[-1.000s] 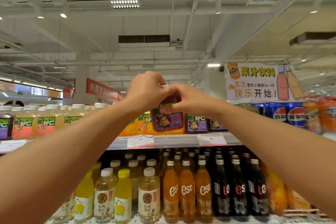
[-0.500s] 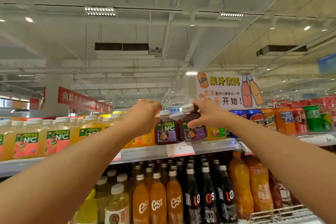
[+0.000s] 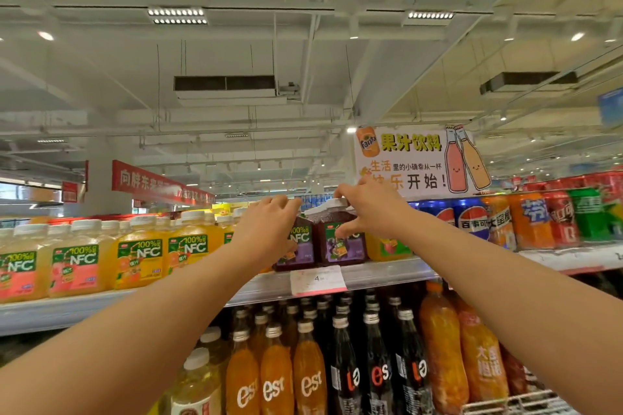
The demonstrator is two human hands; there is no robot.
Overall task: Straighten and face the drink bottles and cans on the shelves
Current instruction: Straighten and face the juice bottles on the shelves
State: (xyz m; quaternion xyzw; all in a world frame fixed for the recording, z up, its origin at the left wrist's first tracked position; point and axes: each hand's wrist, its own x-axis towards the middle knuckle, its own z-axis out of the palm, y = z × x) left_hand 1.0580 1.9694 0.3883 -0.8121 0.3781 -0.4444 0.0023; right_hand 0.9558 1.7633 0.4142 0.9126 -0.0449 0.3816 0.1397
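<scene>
Two squat purple juice bottles stand side by side at the front edge of the upper shelf (image 3: 387, 274), a smooth grey metal ledge. The left purple bottle (image 3: 300, 244) shows a green label reading "100% NFC". The left hand (image 3: 266, 229) covers its left side with fingers curled over its shoulder and top, so the grip seems closed around it, though the fingertips are hidden behind the bottle. The right purple bottle (image 3: 344, 242) has a square, ribbed plastic body, a white cap and a label with pictured grapes. The right hand (image 3: 367, 209) grips it, fingers hooked over the cap and thumb pressed against the label front.

Below both bottles a white paper price tag (image 3: 318, 280) with a pink lower edge sits in the shelf rail, its printing blurred apart from a "4". To the left stands a row of orange and pink juice bottles (image 3: 138, 259), square-shouldered with white caps, all labelled "100% NFC". To the right, round metal cans (image 3: 532, 219) line up in blue, orange, red and green. The lower shelf holds tall, slim bottles: orange soda bottles (image 3: 276, 377) marked "est" and dark cola bottles (image 3: 377, 367). A cardboard sign (image 3: 414, 162) above carries a Fanta logo and Chinese writing.
</scene>
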